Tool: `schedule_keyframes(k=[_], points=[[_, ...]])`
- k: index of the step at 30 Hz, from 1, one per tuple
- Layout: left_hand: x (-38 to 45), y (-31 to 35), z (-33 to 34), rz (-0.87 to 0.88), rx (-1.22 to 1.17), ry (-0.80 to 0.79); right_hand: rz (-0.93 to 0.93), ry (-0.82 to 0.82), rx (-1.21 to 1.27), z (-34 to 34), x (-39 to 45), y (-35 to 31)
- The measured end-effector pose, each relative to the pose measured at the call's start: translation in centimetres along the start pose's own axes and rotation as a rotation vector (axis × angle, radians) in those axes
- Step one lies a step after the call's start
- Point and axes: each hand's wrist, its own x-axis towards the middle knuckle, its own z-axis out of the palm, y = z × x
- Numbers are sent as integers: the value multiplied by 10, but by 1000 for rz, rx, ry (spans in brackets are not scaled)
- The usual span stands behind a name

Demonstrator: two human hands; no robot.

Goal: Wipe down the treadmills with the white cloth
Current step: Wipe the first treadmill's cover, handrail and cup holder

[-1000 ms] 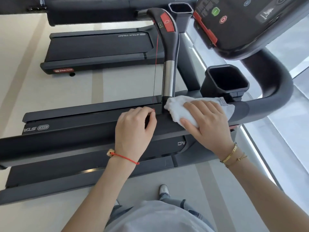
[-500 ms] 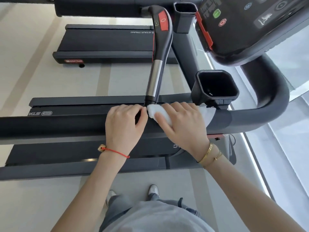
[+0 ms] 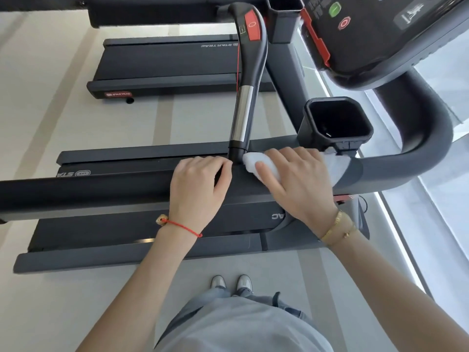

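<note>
A dark grey treadmill handrail (image 3: pixel 88 191) runs across the middle of the head view. My right hand (image 3: pixel 297 181) lies over the white cloth (image 3: pixel 250 165) and presses it onto the rail, just right of the base of the upright grip handle (image 3: pixel 243 115). Part of the cloth sticks out beyond my fingers near the cup holder (image 3: pixel 335 123). My left hand (image 3: pixel 198 184) grips the rail right beside it, fingers curled over the far side. The treadmill's deck (image 3: pixel 114 229) lies below the rail.
The console (image 3: pixel 380 29) with red and green buttons hangs at the top right above the curved rail end. A second treadmill (image 3: pixel 165 64) stands farther off on the pale floor. My shoes (image 3: pixel 231 283) stand beside the near deck. A window ledge runs along the right.
My right hand has slid the cloth left along the rail until it meets the base of the upright handle. My left hand keeps its grip in the same spot.
</note>
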Motion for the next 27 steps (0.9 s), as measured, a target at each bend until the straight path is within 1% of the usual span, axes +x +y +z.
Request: schedule_keyframes(k=[2,5,9,12,16,22,27], points=[[-1,-4,-2,28,19,-28,-30,2,4,6,6,-20],[-1,-8,-4,41,24,-63,-17,70,29,12,5,-33],[-3,-6,-6,77,2,-79,-28,159,67,13,-10,-26],[-4,-4,-8,100,-31,-123,-53,176,39,15,-21,-17],[-6,8,-5,101,-36,-174,-29,163,-9,16,-36,1],[-2,41,11,96,-71,-167,37,152,-40,10,-51,52],[4,74,30,85,-45,-172,-16,131,14,3,-55,93]])
